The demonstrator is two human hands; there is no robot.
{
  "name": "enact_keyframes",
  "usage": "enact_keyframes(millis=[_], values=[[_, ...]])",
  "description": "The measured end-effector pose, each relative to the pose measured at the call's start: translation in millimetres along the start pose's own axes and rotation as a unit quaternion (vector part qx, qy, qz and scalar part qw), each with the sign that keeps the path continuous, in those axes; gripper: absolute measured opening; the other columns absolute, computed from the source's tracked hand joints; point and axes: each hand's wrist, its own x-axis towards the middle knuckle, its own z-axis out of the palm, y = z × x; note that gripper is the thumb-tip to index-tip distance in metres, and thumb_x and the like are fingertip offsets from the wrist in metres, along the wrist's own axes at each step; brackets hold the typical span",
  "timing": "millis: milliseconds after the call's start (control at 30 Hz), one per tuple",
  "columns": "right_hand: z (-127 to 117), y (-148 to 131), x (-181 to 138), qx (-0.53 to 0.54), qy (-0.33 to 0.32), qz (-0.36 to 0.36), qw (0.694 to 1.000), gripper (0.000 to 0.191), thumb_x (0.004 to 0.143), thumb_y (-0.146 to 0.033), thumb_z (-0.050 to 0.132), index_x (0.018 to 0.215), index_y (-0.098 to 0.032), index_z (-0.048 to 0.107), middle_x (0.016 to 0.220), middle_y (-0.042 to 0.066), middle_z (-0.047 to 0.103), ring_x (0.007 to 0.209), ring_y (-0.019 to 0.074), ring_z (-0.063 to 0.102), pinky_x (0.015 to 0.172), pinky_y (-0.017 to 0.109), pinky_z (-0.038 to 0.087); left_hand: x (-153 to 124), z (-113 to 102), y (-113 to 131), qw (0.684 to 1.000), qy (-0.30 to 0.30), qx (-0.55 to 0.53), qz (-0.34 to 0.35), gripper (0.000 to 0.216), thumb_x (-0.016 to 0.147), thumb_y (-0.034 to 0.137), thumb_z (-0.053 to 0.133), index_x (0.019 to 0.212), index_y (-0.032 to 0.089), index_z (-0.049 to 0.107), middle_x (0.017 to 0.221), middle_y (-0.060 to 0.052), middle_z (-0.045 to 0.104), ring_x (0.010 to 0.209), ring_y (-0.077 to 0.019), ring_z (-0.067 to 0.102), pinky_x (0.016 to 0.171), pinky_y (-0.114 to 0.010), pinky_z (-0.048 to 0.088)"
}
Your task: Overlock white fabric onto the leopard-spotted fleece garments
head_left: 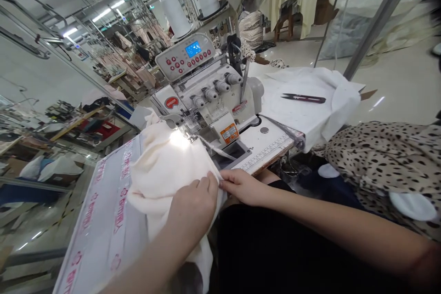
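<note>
A cream fabric piece [161,170] lies on the sewing table, its far end under the lit presser foot of a white overlock machine [210,96]. My left hand [195,204] rests on the cloth with its fingers curled over the near edge. My right hand [241,186] pinches the same edge just right of the left hand, in front of the machine's bed. Both hands are closed on the fabric.
Thread snips [303,98] lie on white cloth [310,115] right of the machine. A leopard-print fabric pile [382,161] sits at far right. Thread cones [175,14] stand behind the machine. The table's plastic-covered surface [103,220] stretches left.
</note>
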Motion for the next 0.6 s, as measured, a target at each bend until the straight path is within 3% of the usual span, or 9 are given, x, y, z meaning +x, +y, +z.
enact_keyframes(millis=[133,267,400,500,600], values=[[-4,-7,21,-0.009,0.012,-0.012,1.0,0.016,0.081,-0.021,0.045,0.074,-0.011,0.055,0.069,0.0,0.051,0.066,0.0127,0.045,0.063,0.023,0.037,14,1,-3,0.999,-0.006,0.022,-0.034,0.031,0.075,0.0,0.036,0.096,0.005,0.057,0.06,-0.003,0.051,0.05,-0.0162,0.051,0.039,-0.026,0.036],[2,-3,24,0.108,-0.015,0.028,0.994,0.018,0.077,-0.027,0.055,0.08,-0.009,0.057,0.072,0.0,0.054,0.065,0.0121,0.047,0.063,0.022,0.038,14,-1,0,0.993,-0.005,0.009,-0.117,0.024,0.075,0.002,0.037,0.088,0.007,0.056,0.061,-0.004,0.051,0.055,-0.0177,0.052,0.045,-0.027,0.04],[9,5,2,0.161,-0.052,0.083,0.982,0.027,0.072,-0.036,0.064,0.079,-0.01,0.06,0.071,0.0,0.055,0.065,0.0131,0.05,0.064,0.024,0.042,-14,-4,1,0.99,-0.002,-0.063,-0.124,0.019,0.071,0.001,0.038,0.073,0.014,0.051,0.07,-0.007,0.054,0.065,-0.0191,0.055,0.057,-0.03,0.047],[10,1,-11,0.22,-0.065,0.071,0.971,0.034,0.068,-0.039,0.069,0.083,-0.01,0.061,0.077,0.001,0.058,0.072,0.0142,0.052,0.071,0.025,0.043,-41,-16,-4,0.988,-0.003,-0.118,-0.097,0.026,0.072,0.002,0.035,0.088,0.013,0.052,0.099,-0.012,0.056,0.088,-0.0205,0.055,0.074,-0.033,0.049],[21,-9,-2,0.291,-0.115,0.083,0.946,0.04,0.066,-0.041,0.071,0.089,-0.01,0.061,0.083,0.003,0.059,0.076,0.0145,0.054,0.076,0.027,0.043,-57,-40,-9,0.987,-0.001,-0.133,-0.091,0.026,0.076,0.007,0.035,0.096,0.015,0.05,0.1,-0.011,0.054,0.092,-0.0203,0.053,0.078,-0.032,0.047]])
